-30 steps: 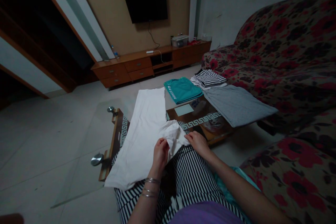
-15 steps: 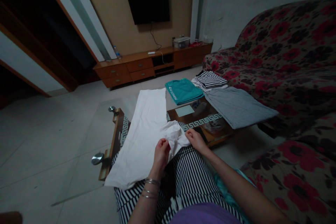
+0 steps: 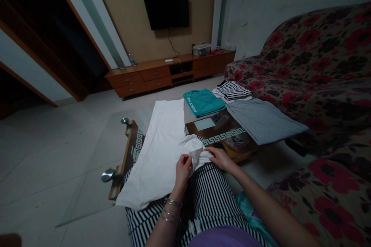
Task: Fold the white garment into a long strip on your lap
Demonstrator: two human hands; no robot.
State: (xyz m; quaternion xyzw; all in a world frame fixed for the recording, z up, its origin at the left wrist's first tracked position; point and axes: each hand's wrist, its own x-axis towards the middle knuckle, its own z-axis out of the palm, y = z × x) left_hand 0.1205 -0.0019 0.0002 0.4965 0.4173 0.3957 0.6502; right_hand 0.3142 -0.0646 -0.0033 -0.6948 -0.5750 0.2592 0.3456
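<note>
A white garment (image 3: 162,144) lies stretched along the glass coffee table (image 3: 216,133), its near end hanging over my lap. My left hand (image 3: 183,168) pinches a bunched sleeve of the white garment near my knees. My right hand (image 3: 220,158) holds the same sleeve's edge from the right. Black-and-white striped cloth (image 3: 211,198) covers my legs beneath both hands.
On the table's far side lie a folded teal shirt (image 3: 202,101), a folded striped garment (image 3: 233,90) and a flat grey garment (image 3: 262,119). A floral sofa (image 3: 313,69) stands to the right. A wooden TV cabinet (image 3: 171,71) and wall TV (image 3: 166,8) are beyond.
My hands have drawn closer together on the white sleeve; the left hand has shifted right and up. The view has tilted down slightly.
</note>
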